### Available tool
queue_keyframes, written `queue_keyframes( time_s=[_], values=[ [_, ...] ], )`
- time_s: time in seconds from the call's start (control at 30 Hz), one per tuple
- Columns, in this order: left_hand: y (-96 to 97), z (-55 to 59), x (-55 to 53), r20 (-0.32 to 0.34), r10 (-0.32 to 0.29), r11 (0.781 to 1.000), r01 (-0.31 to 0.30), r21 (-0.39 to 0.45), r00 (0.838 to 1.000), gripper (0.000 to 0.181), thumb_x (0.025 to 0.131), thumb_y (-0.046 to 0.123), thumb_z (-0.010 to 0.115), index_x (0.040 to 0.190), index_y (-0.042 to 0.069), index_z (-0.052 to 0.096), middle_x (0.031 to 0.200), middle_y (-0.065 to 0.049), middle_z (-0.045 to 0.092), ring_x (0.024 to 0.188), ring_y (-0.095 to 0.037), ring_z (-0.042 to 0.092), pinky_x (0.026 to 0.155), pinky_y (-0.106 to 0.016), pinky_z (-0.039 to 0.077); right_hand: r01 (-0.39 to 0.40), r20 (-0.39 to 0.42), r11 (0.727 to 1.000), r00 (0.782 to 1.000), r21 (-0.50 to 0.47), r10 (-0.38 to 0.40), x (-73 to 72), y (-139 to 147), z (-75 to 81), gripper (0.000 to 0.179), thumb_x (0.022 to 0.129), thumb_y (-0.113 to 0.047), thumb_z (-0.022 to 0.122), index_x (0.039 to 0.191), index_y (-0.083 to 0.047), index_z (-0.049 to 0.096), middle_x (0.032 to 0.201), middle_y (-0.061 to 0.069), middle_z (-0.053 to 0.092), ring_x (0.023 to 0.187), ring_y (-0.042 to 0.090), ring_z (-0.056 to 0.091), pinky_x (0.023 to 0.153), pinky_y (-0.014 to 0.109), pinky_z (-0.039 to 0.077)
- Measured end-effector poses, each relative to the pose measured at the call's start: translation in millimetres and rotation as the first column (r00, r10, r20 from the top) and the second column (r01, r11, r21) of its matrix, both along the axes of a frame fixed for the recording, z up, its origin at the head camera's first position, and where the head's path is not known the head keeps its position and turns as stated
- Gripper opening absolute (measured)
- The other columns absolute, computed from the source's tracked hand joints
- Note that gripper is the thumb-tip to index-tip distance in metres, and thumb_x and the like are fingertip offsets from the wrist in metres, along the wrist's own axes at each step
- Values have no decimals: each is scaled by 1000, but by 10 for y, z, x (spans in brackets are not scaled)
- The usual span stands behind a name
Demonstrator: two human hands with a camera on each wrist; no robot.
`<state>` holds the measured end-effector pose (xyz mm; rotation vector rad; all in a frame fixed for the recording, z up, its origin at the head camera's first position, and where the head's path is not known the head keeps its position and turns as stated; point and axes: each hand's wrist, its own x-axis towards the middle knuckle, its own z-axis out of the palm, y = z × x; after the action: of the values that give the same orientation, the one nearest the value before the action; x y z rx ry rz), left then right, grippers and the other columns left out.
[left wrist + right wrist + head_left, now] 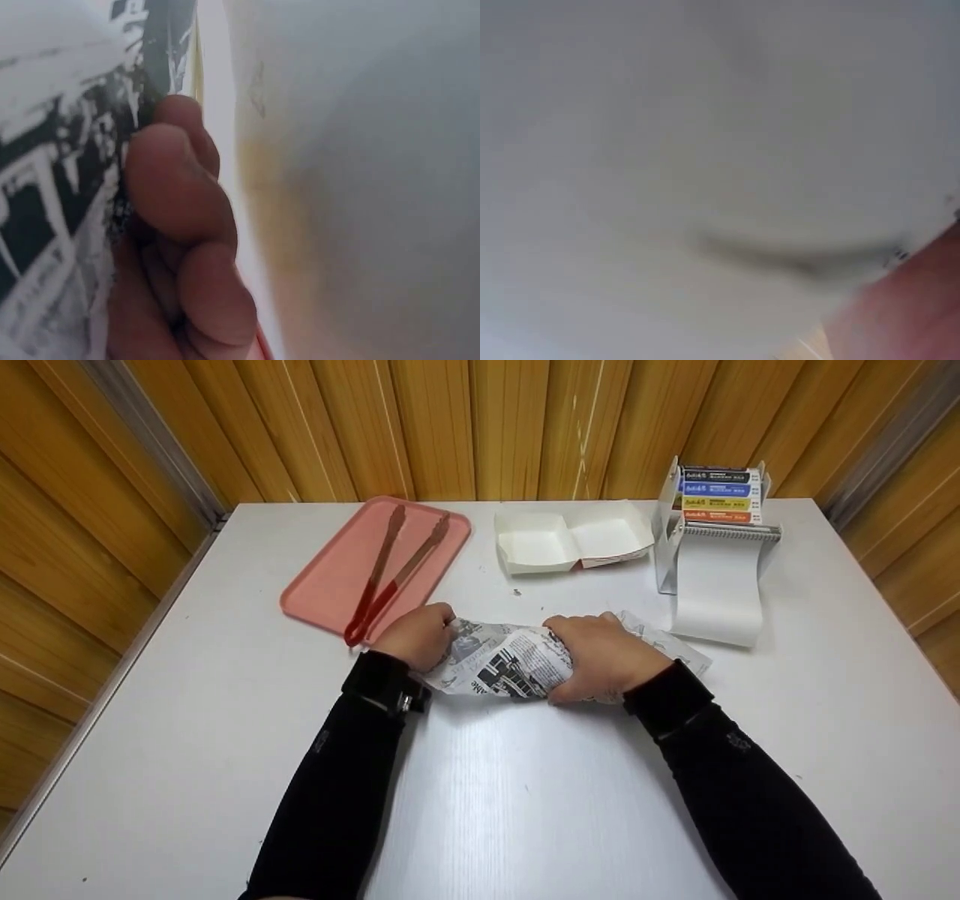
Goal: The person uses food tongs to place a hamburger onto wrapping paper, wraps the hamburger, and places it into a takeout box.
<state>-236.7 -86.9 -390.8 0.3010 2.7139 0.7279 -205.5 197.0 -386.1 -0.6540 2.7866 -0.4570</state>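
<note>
The white table (540,810) carries a pink tray (334,570), an open carton (536,544) and a rack (666,551) of boxes (718,496).

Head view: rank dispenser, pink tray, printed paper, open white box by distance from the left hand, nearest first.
1. Printed paper: gripped in the left hand.
2. Pink tray: just beyond the hand, mostly to its left.
3. Open white box: farther back, to the right.
4. Dispenser: far right, beyond the box.
</note>
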Motion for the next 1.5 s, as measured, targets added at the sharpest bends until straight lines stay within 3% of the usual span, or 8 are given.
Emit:
queue_keyframes(
  time_s=[0.17,0.43,0.67,0.83,1.03,1.23,1.37,1.5],
  values=[
    [-36,-3,-22,-19,-20,1000,20,-4,1000,30,109,33,55,125,10,65,118,-9,71,106,-28,66,101,-46,53,-4,-17,1000,1000,5,5,0,5,-10,92,65,-41,95,143,-17,53,118,-1,69,106,24,62,107,45,36],
    [-202,83,-40,87,2,994,-12,108,996,36,93,47,77,83,13,70,70,3,57,63,-16,49,56,-29,39,-3,-19,1000,1000,26,4,14,8,-9,94,67,-43,94,146,-14,51,122,2,67,111,26,61,109,47,35],
    [-242,127,-48,69,-76,963,55,265,995,32,99,45,67,94,14,75,83,0,70,73,-15,58,61,-27,43,8,-12,1000,1000,28,-8,17,0,-16,88,65,-45,95,138,-16,54,114,-1,66,107,26,59,108,45,33],
    [-196,149,-30,108,-83,918,34,395,991,31,103,40,64,96,12,74,85,-1,69,74,-15,57,62,-26,44,4,-15,1000,1000,30,-3,11,-5,-12,88,65,-45,95,138,-15,54,113,0,66,107,27,58,110,46,32],
    [-93,144,-12,175,-49,828,-58,558,983,27,103,33,64,87,13,68,80,2,69,68,-12,60,59,-24,49,11,-5,999,1000,39,-11,18,3,-8,99,67,-47,94,148,-12,49,127,4,66,118,30,58,118,51,30],
    [29,168,17,220,19,769,-155,620,975,29,105,34,63,84,14,66,77,3,65,64,-10,58,56,-24,50,8,-49,1000,999,25,-7,5,-1,-15,100,66,-47,94,148,-9,50,137,11,62,128,35,55,120,56,28],
    [89,174,31,301,13,658,-235,716,954,29,107,34,61,99,8,70,89,-3,72,74,-15,69,65,-29,60,10,-87,999,996,32,-7,-18,-18,-34,107,66,-48,94,153,-7,47,142,14,50,134,35,42,118,56,28],
    [116,152,32,396,-28,475,-336,813,918,56,110,53,43,120,2,63,94,-7,75,81,-21,74,73,-37,63,17,-95,999,995,38,-13,-33,-21,-44,114,68,-49,94,158,-4,41,143,15,49,134,36,40,119,57,29]
  ],
)
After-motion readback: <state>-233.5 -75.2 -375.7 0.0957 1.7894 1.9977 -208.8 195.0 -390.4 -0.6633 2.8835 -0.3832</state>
